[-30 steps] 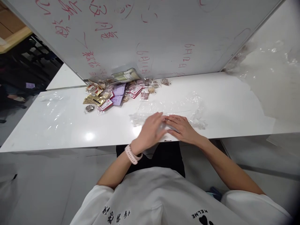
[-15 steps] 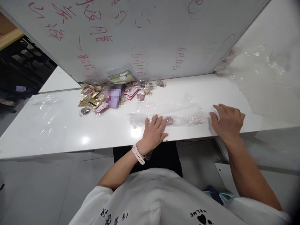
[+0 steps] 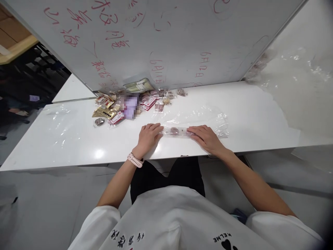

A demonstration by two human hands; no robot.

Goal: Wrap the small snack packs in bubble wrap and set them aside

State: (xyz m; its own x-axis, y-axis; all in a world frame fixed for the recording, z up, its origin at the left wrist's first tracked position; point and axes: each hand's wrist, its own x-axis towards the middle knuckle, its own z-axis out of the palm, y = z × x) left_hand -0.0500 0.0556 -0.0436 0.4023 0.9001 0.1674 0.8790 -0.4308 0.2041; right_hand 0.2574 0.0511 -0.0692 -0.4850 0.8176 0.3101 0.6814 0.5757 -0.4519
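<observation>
The white shirt (image 3: 182, 222) carries "KELME" in black, seen upside down, beside a small black heart, with black Chinese characters to its left. The whiteboard (image 3: 166, 38) above bears red handwriting, mostly unreadable; one part looks like "6月".

Both forearms are reaching forward, converging. The left hand (image 3: 147, 136) is lying palm down, fingers (image 3: 156, 127) loosely curled, a watch at its wrist. The right hand (image 3: 205, 137) is lying flat, fingers extended leftward.
</observation>
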